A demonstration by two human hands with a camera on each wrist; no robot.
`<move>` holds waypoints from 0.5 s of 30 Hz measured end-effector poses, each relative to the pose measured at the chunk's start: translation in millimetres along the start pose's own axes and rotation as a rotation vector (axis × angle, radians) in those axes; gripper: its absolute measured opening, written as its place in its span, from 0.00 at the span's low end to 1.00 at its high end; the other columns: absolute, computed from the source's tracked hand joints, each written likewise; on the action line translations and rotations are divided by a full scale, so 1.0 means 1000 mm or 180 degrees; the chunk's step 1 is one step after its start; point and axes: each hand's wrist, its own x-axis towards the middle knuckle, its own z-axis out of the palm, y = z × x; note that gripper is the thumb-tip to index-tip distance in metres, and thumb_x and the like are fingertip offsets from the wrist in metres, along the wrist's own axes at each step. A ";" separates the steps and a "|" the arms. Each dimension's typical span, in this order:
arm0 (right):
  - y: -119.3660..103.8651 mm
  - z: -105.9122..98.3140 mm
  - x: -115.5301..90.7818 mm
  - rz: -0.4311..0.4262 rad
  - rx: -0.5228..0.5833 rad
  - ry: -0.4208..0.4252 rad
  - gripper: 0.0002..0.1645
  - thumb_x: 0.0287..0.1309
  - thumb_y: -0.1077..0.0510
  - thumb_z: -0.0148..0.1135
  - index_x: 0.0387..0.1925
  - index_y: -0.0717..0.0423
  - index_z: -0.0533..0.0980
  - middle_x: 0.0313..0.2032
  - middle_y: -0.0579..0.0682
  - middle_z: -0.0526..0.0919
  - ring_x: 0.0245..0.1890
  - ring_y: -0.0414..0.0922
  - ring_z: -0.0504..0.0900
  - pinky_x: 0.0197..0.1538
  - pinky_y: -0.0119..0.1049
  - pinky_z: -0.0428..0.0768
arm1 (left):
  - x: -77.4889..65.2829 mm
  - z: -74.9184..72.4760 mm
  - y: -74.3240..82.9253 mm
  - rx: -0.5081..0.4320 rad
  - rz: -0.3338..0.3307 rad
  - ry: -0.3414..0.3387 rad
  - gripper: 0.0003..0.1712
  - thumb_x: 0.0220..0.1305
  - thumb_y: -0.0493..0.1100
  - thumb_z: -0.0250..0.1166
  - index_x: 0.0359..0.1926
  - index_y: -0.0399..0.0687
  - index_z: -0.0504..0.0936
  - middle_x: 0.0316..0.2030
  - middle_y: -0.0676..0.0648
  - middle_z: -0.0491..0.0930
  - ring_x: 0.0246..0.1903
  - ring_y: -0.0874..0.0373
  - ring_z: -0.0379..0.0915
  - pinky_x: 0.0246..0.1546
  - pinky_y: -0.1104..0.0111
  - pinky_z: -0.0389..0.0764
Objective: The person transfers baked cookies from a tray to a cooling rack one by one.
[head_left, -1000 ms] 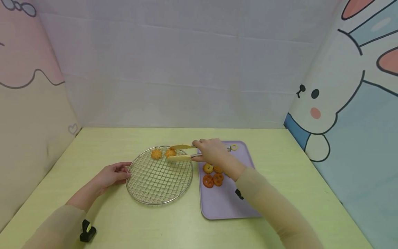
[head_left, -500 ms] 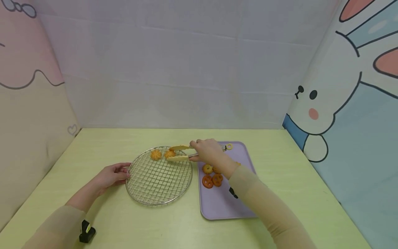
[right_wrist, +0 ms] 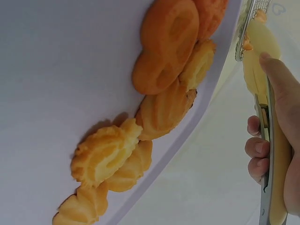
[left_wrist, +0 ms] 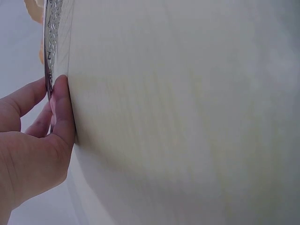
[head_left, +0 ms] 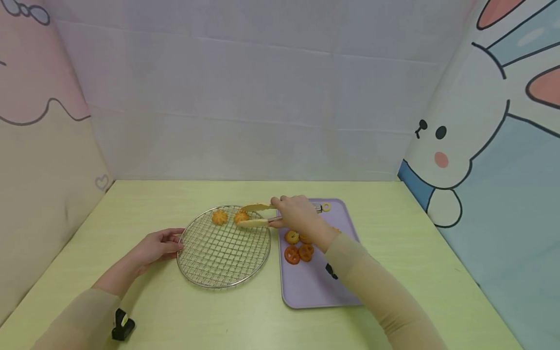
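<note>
**Right hand on the tongs, cookie between the tips!**

Right hand (head_left: 299,214), lower middle of the frame, is wrapped firmly round the tongs (head_left: 253,223), thumb on one side, fingers curled on the other. And look at that line: the long axis runs almost level across the picture, ring end to the right, tips pointing left. Over in the right wrist view they stand nearly upright by the right edge, tips to the top.

Between those tips, a cookie (head_left: 240,217), over the upper part of the rack (head_left: 220,262). Pinched, or merely flanked? Can't tell. It's roundish, with no clear long axis to call. Just to its left on the mesh sits a ridged cookie (head_left: 219,217), apart from the tongs.

Out at the rack's left edge, left hand (head_left: 159,244) holds the rim between thumb and fingers.

Now right of the rack, the tray (head_left: 306,287): two pretzels (right_wrist: 152,37) and several pale cookies (right_wrist: 105,152), bunched along one side, partly hidden by the right arm in the head view.

So, the tally! Early going, by my judgement: one cookie settled on the rack, one in play at the tips, and the larger share on the tray, clear of the tongs.
</note>
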 end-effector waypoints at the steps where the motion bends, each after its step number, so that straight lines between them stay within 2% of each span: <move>1: 0.001 -0.001 -0.001 0.0013 0.0018 -0.0016 0.34 0.50 0.28 0.59 0.48 0.48 0.73 0.30 0.45 0.80 0.16 0.39 0.69 0.18 0.31 0.69 | 0.000 0.000 0.000 -0.0011 -0.0005 0.0001 0.37 0.63 0.34 0.60 0.69 0.30 0.55 0.41 0.45 0.68 0.38 0.63 0.72 0.43 0.70 0.80; 10: 0.008 -0.019 -0.009 0.0185 0.0162 -0.0174 0.37 0.53 0.28 0.55 0.55 0.45 0.70 0.38 0.45 0.81 0.17 0.40 0.70 0.20 0.32 0.70 | -0.001 0.000 0.002 -0.0032 -0.0013 -0.0016 0.37 0.64 0.35 0.60 0.69 0.31 0.54 0.42 0.45 0.68 0.39 0.63 0.72 0.43 0.70 0.80; 15: 0.014 -0.030 -0.017 0.0185 0.0110 -0.0096 0.38 0.53 0.26 0.54 0.56 0.45 0.70 0.39 0.44 0.81 0.16 0.39 0.70 0.17 0.30 0.67 | -0.001 0.000 0.001 -0.0029 0.0000 -0.0018 0.37 0.64 0.35 0.60 0.69 0.31 0.54 0.42 0.45 0.68 0.39 0.63 0.72 0.43 0.70 0.79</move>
